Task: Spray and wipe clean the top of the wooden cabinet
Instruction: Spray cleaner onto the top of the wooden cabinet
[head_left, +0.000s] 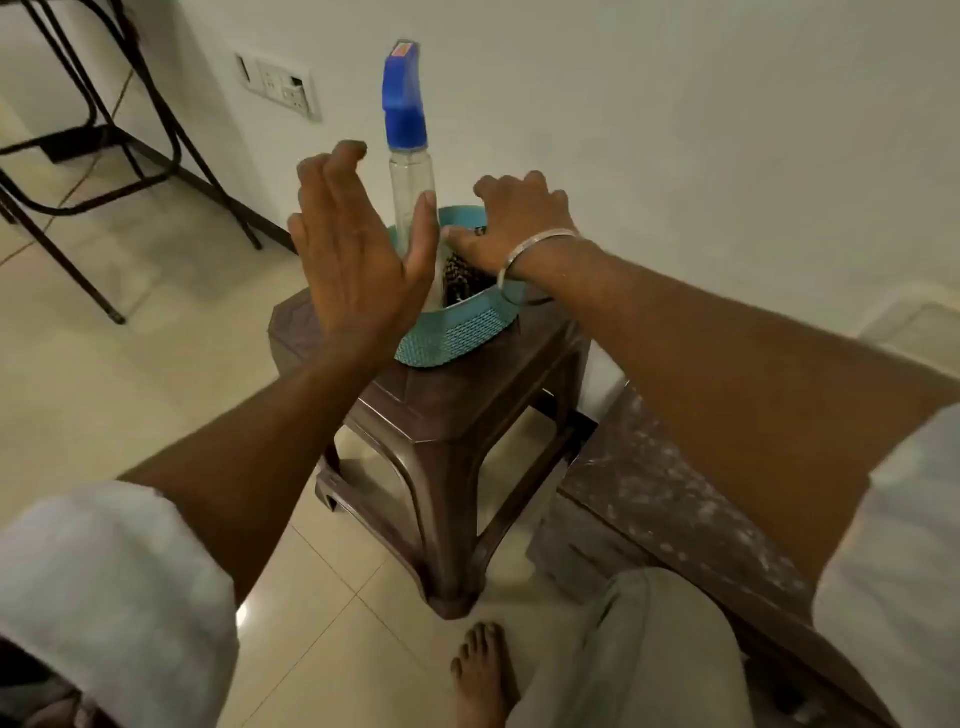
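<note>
Spray bottle (410, 171), clear body, blue trigger head (402, 98): upright in teal basket (457, 332) at upper centre, on brown plastic stool (431, 410). Left hand (358, 249) raised just left of bottle, fingers straight and spread wide, holding nothing. Thumb edge overlaps the clear body; cannot tell whether touching. Right hand (514, 223) on basket's far rim, fingers curled over it, thumb pointing in over the contents; silver bangle (524, 249) at wrist. Inside basket: dark speckled item (460, 280) plus something pale beside it, unclear what. Wooden cabinet (654, 499) at lower right, top mottled with whitish dust, partly hidden under right forearm. Stool just left of cabinet, corners close. Bare foot (480, 670) at bottom centre on tile floor (156, 364), near stool leg. Black metal frame (104, 130) upper left, well apart. Switch plate (278, 85) on white wall, upper left of bottle.
</note>
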